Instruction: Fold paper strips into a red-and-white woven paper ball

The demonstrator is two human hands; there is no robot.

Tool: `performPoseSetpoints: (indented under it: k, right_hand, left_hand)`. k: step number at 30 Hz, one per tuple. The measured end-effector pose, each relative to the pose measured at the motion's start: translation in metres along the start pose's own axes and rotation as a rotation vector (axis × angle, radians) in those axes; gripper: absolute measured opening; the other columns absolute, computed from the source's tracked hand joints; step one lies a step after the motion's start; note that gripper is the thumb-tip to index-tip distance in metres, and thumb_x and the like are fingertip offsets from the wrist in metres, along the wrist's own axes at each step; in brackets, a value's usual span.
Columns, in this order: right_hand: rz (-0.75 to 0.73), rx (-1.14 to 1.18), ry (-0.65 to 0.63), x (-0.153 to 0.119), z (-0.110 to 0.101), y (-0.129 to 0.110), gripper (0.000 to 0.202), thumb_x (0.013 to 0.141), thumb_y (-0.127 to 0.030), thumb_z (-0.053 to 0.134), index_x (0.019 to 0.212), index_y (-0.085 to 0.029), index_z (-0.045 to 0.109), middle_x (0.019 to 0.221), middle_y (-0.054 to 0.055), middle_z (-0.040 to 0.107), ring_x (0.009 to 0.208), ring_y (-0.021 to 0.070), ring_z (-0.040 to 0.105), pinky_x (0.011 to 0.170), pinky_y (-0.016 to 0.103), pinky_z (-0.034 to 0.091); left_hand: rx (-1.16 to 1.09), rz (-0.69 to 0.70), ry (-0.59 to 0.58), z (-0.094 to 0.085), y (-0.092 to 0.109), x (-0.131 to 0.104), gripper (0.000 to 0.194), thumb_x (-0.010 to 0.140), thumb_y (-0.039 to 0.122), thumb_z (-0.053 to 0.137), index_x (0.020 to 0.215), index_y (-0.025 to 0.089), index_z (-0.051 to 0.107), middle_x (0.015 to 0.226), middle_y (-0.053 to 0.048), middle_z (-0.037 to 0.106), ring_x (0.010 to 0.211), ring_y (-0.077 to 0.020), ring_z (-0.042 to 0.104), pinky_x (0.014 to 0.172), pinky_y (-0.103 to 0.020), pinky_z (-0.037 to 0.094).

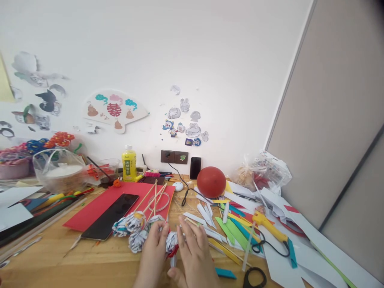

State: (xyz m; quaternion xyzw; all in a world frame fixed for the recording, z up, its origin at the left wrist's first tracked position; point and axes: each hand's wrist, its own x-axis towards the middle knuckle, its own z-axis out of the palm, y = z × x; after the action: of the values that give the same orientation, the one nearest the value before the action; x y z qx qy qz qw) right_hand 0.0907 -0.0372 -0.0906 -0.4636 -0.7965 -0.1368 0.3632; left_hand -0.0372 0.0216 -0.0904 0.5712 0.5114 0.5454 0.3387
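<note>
Low in the middle of the head view, a crumpled white paper flower [171, 241] with red paper at its underside sits between my two hands. My left hand [153, 250] is closed at the flower's left side, thumb and fingers near its rim. My right hand [193, 250] lies against the other side, fingers stretched out and thumb apart. Part of the flower is hidden by the hands. Just left of them rest several finished-looking paper flowers [136, 224] on wooden sticks [155, 200], heads toward me. A thin stick [192, 221] shows behind my right fingers.
A black phone [110, 216] lies on red card [90, 208]. At the right are paper strips [235, 232], a yellow glue gun [270, 227] with a cord, and a scissors handle [255, 278]. Behind stand a red balloon [211, 182], an upright phone [195, 168] and a yellow bottle [129, 164].
</note>
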Motion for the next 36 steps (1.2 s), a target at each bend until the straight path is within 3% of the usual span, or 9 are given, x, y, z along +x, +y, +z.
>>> performPoseSetpoints:
  k: [6,10,12,16,20,22,24,28,36]
  right_hand:
    - [0.042,0.055,-0.053,0.000,-0.004,-0.001,0.061,0.089,-0.050,0.034,0.141,-0.019,0.024,0.143,0.012,0.031,0.123,0.0345,0.036,0.095,0.053,0.035]
    - [-0.029,0.077,0.008,-0.001,-0.001,-0.004,0.077,0.083,-0.056,0.042,0.143,-0.015,0.015,0.140,0.018,0.034,0.121,0.0403,0.038,0.094,0.061,0.033]
    - [-0.032,0.138,0.034,0.000,-0.003,-0.004,0.073,0.083,-0.055,0.045,0.141,-0.016,0.023,0.139,0.016,0.037,0.120,0.0391,0.039,0.095,0.059,0.033]
    - [0.265,0.383,0.048,0.008,-0.016,0.009,0.037,0.091,-0.036,0.039,0.124,-0.023,0.051,0.132,0.011,0.047,0.116,0.0296,0.046,0.094,0.049,0.038]
    - [0.512,0.802,-0.168,0.014,-0.014,0.024,0.028,0.084,-0.036,0.051,0.098,-0.017,0.066,0.084,0.006,0.069,0.076,0.0210,0.064,0.066,0.031,0.051]
    - [0.562,0.945,-0.183,0.013,-0.005,0.028,0.026,0.080,-0.039,0.057,0.080,-0.016,0.069,0.068,0.003,0.067,0.064,0.0179,0.062,0.057,0.026,0.049]
    - [0.665,1.045,-0.065,0.012,0.004,0.029,0.030,0.073,-0.045,0.062,0.071,-0.015,0.066,0.060,0.001,0.063,0.055,0.0153,0.059,0.051,0.024,0.047]
    - [0.831,1.237,0.112,0.010,0.015,0.029,0.041,0.061,-0.055,0.069,0.070,-0.015,0.062,0.060,0.001,0.063,0.053,0.0157,0.059,0.052,0.027,0.048]
    - [0.740,1.064,0.023,0.011,0.010,0.021,0.024,0.073,-0.039,0.063,0.073,-0.015,0.064,0.071,0.004,0.068,0.068,0.0205,0.064,0.064,0.032,0.050]
  left_hand:
    - [0.012,0.020,0.044,-0.001,0.007,-0.005,0.035,0.072,0.057,0.046,0.071,0.022,0.049,0.065,0.001,0.058,0.066,-0.0223,0.058,0.064,-0.034,0.047]
    - [0.069,0.054,0.076,-0.003,0.013,-0.008,0.031,0.073,0.054,0.046,0.072,0.023,0.050,0.066,0.000,0.059,0.067,-0.0229,0.059,0.063,-0.034,0.048]
    - [0.090,0.073,0.068,-0.004,0.015,-0.008,0.029,0.074,0.052,0.045,0.073,0.023,0.050,0.067,0.000,0.060,0.065,-0.0224,0.059,0.063,-0.034,0.047]
    - [0.095,0.113,-0.204,-0.005,0.022,-0.007,0.022,0.077,0.043,0.047,0.073,0.022,0.052,0.055,0.004,0.058,0.052,-0.0178,0.055,0.051,-0.027,0.043]
    - [-0.002,0.078,-0.409,-0.005,0.024,-0.003,0.020,0.076,0.040,0.053,0.073,0.020,0.056,0.056,0.002,0.064,0.055,-0.0176,0.060,0.052,-0.025,0.044]
    - [-0.109,0.019,-0.361,-0.006,0.022,0.002,0.024,0.072,0.043,0.057,0.074,0.019,0.055,0.060,0.000,0.067,0.058,-0.0189,0.063,0.054,-0.026,0.047]
    - [-0.217,-0.043,-0.303,-0.007,0.022,0.006,0.030,0.068,0.048,0.060,0.073,0.019,0.054,0.059,0.000,0.066,0.058,-0.0197,0.064,0.054,-0.029,0.050]
    - [-0.248,-0.057,-0.280,-0.008,0.027,0.008,0.031,0.059,0.045,0.067,0.072,0.017,0.061,0.070,-0.004,0.071,0.068,-0.0219,0.066,0.061,-0.031,0.054]
    - [-0.024,0.082,-0.264,-0.010,0.032,0.000,0.019,0.064,0.034,0.062,0.073,0.019,0.069,0.075,-0.005,0.074,0.068,-0.0219,0.067,0.063,-0.029,0.054]
